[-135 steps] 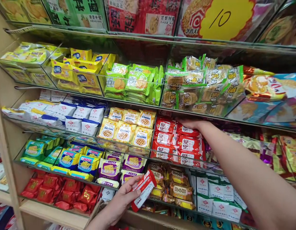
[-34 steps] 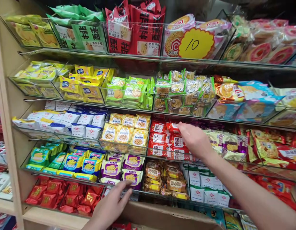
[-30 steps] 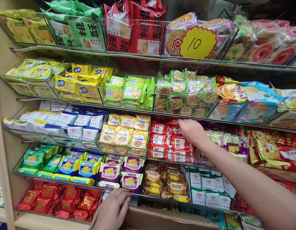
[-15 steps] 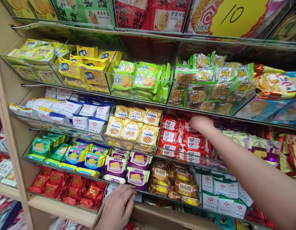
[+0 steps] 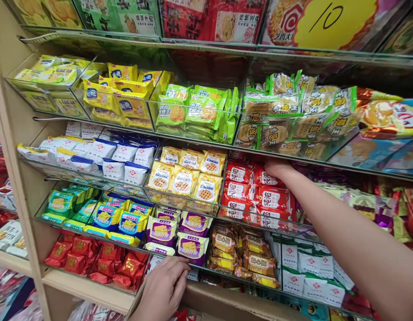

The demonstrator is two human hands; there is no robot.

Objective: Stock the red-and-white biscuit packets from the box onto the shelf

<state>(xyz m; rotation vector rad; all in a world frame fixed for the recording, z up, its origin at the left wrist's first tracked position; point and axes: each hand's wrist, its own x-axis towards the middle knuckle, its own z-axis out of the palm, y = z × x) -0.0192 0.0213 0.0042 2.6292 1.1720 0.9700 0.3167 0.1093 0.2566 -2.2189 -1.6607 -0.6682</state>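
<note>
My right hand (image 5: 276,170) reaches into the bin of red biscuit packets (image 5: 271,198). It touches the back of the right-hand column, and its fingers are hidden under the shelf above. Low in the view, my left hand (image 5: 166,285) is curled over the corner of an open cardboard box (image 5: 239,301) pressed up to the shelf front. A few red packets (image 5: 184,314) show inside the box. Just above the left hand are purple and cream soda biscuit packets (image 5: 192,247).
Yellow cookie packets (image 5: 182,178) fill the bin left of the red ones. Brown packets (image 5: 258,261) sit below. Glass shelf edges (image 5: 206,142) run across, with green packets (image 5: 206,107) above. A wooden upright (image 5: 12,133) stands at left.
The view has shifted very slightly. My right hand stays at the back of the red packets, hardly moved, and my left hand remains at the box corner.
</note>
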